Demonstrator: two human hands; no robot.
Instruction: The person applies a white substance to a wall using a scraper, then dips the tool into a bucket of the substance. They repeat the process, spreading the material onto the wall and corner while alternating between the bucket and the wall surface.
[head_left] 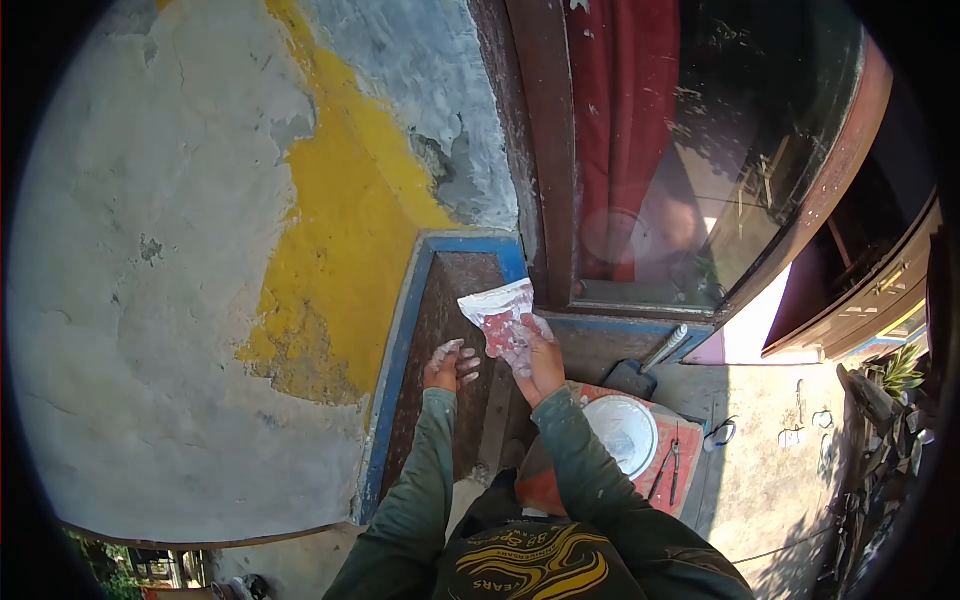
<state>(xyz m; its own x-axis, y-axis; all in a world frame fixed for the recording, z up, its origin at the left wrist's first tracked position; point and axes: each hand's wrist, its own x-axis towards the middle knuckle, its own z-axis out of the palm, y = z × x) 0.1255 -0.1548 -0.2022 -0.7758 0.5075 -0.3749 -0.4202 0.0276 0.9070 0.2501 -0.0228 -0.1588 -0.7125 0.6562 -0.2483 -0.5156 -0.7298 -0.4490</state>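
My right hand grips a red putty spreader, its wide edge coated in white putty and pointing up and to the left. White smears cover the fingers of that hand. To its left, my left hand hangs with loosely bent, parted fingers, holding nothing; its fingertips are whitened too. Both hands are in front of the brown panel with a blue frame. Below and right of my right hand, a white bucket with white paste inside stands on a red-topped table.
Pliers lie beside the bucket. A dark flat-headed tool with a pale handle leans behind the table. On the left is a patchy grey and yellow wall; a glass window with a red curtain is ahead. Sandals lie on the ground.
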